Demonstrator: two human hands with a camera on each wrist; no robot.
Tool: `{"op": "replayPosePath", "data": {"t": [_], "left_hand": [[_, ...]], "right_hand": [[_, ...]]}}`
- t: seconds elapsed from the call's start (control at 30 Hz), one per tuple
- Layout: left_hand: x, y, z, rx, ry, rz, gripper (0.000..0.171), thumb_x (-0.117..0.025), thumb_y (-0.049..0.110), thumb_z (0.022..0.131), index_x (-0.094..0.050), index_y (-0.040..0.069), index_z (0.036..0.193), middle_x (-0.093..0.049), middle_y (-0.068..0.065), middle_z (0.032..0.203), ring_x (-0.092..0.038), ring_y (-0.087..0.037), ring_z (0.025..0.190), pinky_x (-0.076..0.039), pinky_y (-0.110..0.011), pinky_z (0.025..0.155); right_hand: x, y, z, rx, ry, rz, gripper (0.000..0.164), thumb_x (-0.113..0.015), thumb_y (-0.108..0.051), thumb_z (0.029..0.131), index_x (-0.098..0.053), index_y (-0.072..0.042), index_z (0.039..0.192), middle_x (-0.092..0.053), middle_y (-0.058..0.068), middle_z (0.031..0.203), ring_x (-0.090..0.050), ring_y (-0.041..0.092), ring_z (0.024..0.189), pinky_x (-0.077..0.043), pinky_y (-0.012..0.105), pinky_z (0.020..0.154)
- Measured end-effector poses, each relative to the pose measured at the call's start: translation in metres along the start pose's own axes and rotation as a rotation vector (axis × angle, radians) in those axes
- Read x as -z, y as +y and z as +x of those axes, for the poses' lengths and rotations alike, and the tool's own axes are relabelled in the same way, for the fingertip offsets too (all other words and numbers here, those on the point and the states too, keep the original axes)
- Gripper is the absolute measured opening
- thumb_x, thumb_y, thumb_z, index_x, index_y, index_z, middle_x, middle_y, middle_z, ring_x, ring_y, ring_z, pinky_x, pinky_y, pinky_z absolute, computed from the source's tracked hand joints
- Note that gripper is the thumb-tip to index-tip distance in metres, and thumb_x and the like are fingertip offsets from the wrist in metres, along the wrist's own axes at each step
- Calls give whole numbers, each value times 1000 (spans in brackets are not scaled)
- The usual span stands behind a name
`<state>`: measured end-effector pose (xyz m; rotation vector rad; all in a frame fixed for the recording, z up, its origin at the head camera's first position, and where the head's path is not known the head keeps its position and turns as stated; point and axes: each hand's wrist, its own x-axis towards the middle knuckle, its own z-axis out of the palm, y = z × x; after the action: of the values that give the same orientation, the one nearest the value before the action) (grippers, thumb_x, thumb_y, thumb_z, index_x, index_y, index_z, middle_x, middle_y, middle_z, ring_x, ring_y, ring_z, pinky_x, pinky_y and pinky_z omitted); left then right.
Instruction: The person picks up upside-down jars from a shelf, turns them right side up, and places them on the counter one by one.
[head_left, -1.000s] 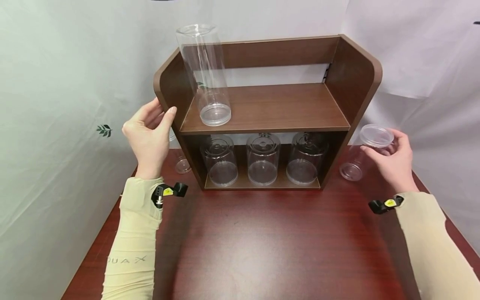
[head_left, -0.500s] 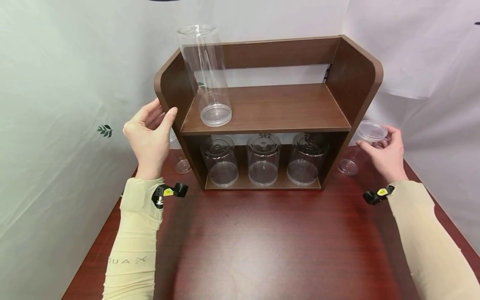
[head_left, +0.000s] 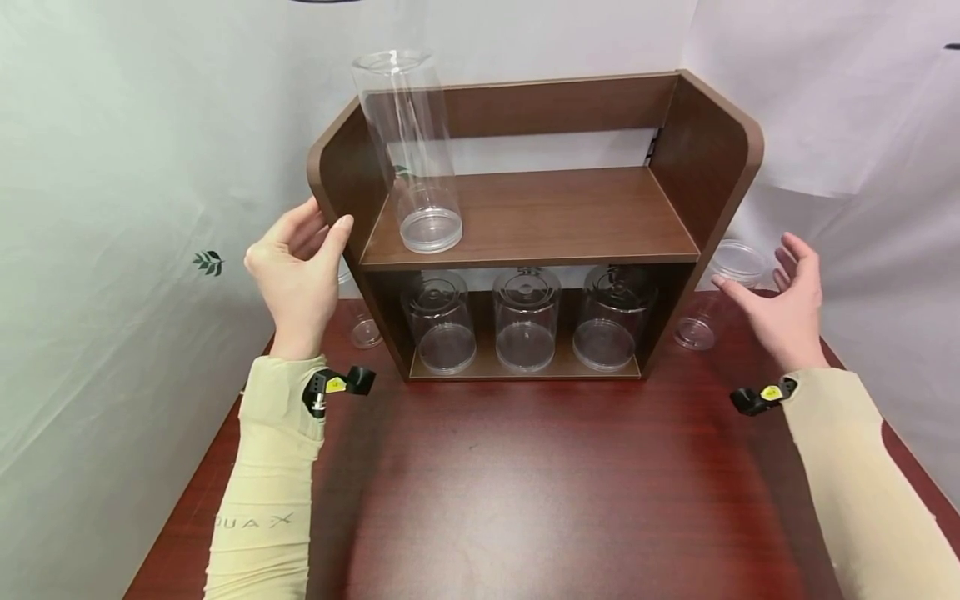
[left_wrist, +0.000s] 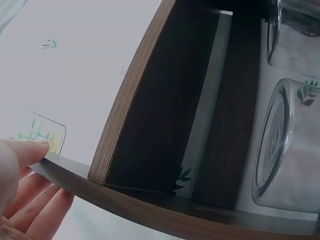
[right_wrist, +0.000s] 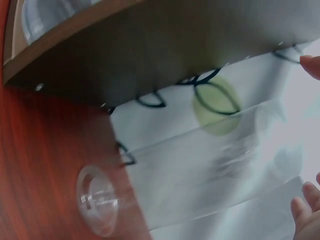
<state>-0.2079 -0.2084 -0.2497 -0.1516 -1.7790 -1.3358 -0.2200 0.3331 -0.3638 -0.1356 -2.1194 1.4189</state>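
A brown two-tier wooden shelf stands at the back of the table. My left hand grips the front edge of its left side panel, the thumb on one face and the fingers on the other. To the right of the shelf, a tall clear plastic jar stands upright on the table. Around its top my right hand is spread, thumb and fingers apart, with a visible gap between the fingers and the lid. Another tall clear jar stands at the left of the upper tier.
Upside-down-looking clear jars, one of them the middle jar, line the lower tier. Behind my left hand, a further clear jar stands left of the shelf, partly hidden. The table is dark red wood. White cloth hangs behind and beside.
My right hand moved the tall jar slightly left and back beside the shelf, then its fingers opened away from it. The left hand stays on the side panel.
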Motion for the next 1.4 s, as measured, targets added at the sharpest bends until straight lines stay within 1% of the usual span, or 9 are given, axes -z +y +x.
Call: {"op": "replayPosePath", "data": {"t": [0.17,0.3,0.37,0.53,0.67,0.83,1.0,1.23,1.4], "left_hand": [[0,-1,0,-1,3,14,32,-87,16,83,-79,11,114,-76,-5,106,-73,-13,94,-57,-28,88],[-1,0,0,1,5,7,32,-87,15,82,-80,10,113,-76,-5,105,-73,-13,94,-57,-28,88],[-1,0,0,6,6,6,31,-87,14,82,-80,10,113,-76,-5,106,-73,-13,94,-57,-28,88],[0,0,0,15,13,12,31,-86,14,83,-79,10,113,-76,-6,106,-74,-12,93,-58,-28,87],[0,0,1,17,12,24,32,-86,13,83,-79,10,114,-76,-6,106,-73,-12,94,-57,-28,88],[1,1,1,26,-3,29,33,-87,15,82,-79,12,114,-76,-5,106,-73,-12,96,-57,-28,89],[4,4,4,43,-40,27,33,-89,18,81,-80,13,112,-76,-6,104,-73,-11,93,-58,-27,87],[8,8,7,82,-82,34,33,-89,20,81,-80,13,112,-76,-6,105,-74,-11,93,-58,-27,87],[9,9,8,75,-83,35,34,-89,20,80,-80,13,112,-76,-6,104,-74,-11,93,-57,-27,87]], "right_hand": [[7,-28,-6,67,42,93,87,-84,-7,80,-38,-21,153,-38,0,155,-36,13,143,-27,21,116],[10,-58,-16,127,60,175,85,-82,1,77,-42,-15,150,-41,1,153,-38,14,141,-28,21,115],[11,-73,-23,159,67,255,84,-81,5,75,-44,-12,148,-42,3,152,-39,17,140,-29,22,116],[9,-103,-37,247,75,539,81,-79,15,69,-49,-2,143,-44,12,149,-37,26,140,-29,25,116],[6,-118,-47,291,91,674,82,-78,20,64,-51,2,139,-45,17,147,-36,31,140,-30,27,116],[4,-133,-60,352,88,752,81,-79,21,62,-51,4,136,-46,22,145,-36,35,140,-31,31,116],[-1,-151,-71,372,64,824,81,-82,21,59,-54,8,133,-48,25,143,-39,38,137,-34,34,115],[-16,-176,-81,411,-48,890,80,-87,19,58,-55,13,131,-52,28,139,-45,39,133,-35,39,116],[-36,-195,-79,469,-144,849,78,-89,14,61,-55,12,131,-53,27,139,-46,39,134,-35,42,116]]}}
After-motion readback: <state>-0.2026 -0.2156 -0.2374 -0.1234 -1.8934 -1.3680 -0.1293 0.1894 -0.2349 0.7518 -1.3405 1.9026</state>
